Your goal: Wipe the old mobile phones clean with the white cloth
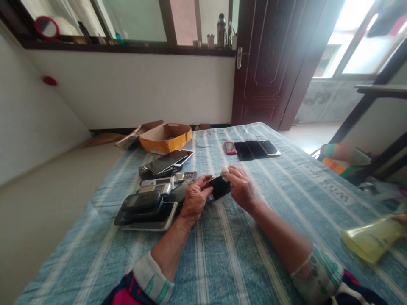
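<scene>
Between my hands is a dark smartphone, tilted above the striped cloth. My left hand grips its left end, thumb across the front. Pinched in my right hand is a white tissue, pressed at the phone's upper right edge. Left of my left hand lie piled old phones, among them a black phone on top of a white-edged smartphone. Farther back a black smartphone rests on others. Beyond my right hand, a pink phone lies beside a row of dark smartphones.
An open orange cardboard box stands at the table's back left. The blue striped cloth covers the table. A yellow plastic packet is at the right edge, with part of another hand by it. A dark door stands behind.
</scene>
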### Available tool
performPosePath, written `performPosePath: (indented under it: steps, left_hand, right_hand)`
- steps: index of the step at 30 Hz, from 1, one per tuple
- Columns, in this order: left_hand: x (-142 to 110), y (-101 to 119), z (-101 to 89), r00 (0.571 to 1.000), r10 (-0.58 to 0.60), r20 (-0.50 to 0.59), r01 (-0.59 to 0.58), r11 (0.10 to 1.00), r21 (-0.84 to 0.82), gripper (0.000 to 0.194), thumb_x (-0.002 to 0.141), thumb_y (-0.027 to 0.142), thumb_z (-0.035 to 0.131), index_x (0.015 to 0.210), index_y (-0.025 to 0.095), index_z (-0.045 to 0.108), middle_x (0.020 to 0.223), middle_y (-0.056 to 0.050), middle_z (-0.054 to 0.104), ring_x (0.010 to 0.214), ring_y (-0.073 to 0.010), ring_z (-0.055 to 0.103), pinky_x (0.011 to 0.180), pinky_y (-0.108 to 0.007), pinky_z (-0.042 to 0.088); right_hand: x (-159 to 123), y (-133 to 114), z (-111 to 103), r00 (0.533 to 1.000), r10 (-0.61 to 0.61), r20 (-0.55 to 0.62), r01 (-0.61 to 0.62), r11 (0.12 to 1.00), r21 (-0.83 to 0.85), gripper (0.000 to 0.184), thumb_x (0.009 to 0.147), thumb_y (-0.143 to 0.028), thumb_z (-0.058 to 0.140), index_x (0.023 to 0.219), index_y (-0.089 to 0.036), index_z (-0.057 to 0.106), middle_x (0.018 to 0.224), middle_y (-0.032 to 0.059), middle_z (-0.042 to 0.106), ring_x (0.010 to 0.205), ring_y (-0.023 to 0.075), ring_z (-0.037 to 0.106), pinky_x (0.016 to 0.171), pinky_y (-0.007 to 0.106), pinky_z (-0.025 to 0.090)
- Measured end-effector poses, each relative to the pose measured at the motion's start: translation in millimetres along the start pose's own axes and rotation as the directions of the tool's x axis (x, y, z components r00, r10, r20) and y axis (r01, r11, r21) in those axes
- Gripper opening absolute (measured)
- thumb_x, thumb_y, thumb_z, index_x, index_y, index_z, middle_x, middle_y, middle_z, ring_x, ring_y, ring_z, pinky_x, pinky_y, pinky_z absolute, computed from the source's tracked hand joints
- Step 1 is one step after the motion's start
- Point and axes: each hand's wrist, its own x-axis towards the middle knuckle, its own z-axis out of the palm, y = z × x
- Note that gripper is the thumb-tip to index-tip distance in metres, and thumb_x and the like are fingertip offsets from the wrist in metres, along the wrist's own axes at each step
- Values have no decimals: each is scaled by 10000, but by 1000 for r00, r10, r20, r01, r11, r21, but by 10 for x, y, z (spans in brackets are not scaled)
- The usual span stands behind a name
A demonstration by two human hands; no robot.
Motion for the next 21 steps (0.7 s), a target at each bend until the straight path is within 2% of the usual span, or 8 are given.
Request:
performPosePath:
  steps: [3,6,10,12,15,18,21]
  left_hand:
    - [-2,-3,-1,1000,9,-4,-9,1000,3,428,623,158,698,1046,142,638,1033,-82,720,1013,-238,648,956,-371,455]
    - [5,-23,-9,1000,20,-6,-20,1000,23,408,634,159,694,1039,144,642,1038,-82,720,1022,-240,647,962,-374,455]
    - [2,-38,-5,1000,28,-5,-28,998,59,379,656,152,671,1034,147,642,1021,-83,727,1019,-238,654,964,-378,458]
    - [-10,-29,6,1000,31,-3,-31,997,64,382,657,152,674,1037,148,639,1026,-85,727,1018,-240,655,963,-382,459]
    - [-32,-5,24,999,30,22,-31,998,46,403,658,164,699,1054,152,630,1048,-86,722,1027,-241,651,968,-381,457]
    - [-39,4,34,994,66,87,-65,998,-13,447,658,170,718,1092,152,616,1077,-90,713,1041,-238,645,980,-363,451]
    - [-30,-19,28,993,76,93,-74,997,-25,469,658,168,720,1113,150,606,1064,-89,718,1037,-240,648,974,-363,456]
  right_hand:
    - [16,-109,26,995,-55,82,55,998,-1,379,866,-59,396,1087,-200,670,1151,85,647,1176,212,522,1032,384,401]
    - [38,-64,2,991,-43,124,45,999,-15,383,868,-50,395,1083,-201,673,1143,91,649,1157,215,532,1030,399,393]
    - [55,132,-82,994,64,93,-54,993,-103,333,874,-72,420,1012,-200,695,1088,97,660,1138,232,535,1002,409,410]
    - [54,141,-104,995,69,72,-59,990,-125,308,883,-91,426,996,-182,698,1063,111,661,1130,242,535,988,406,425]
    - [38,-40,-79,996,-39,82,46,996,-79,333,900,-88,391,1030,-158,690,1085,127,654,1146,240,529,995,394,429]
    - [16,-282,-28,978,-171,123,173,985,-7,328,921,-110,389,1075,-158,675,1130,119,646,1181,230,513,1015,380,424]
    - [4,-317,-17,973,-185,141,187,982,0,331,927,-116,386,1083,-174,671,1149,106,644,1184,226,516,1021,385,424]
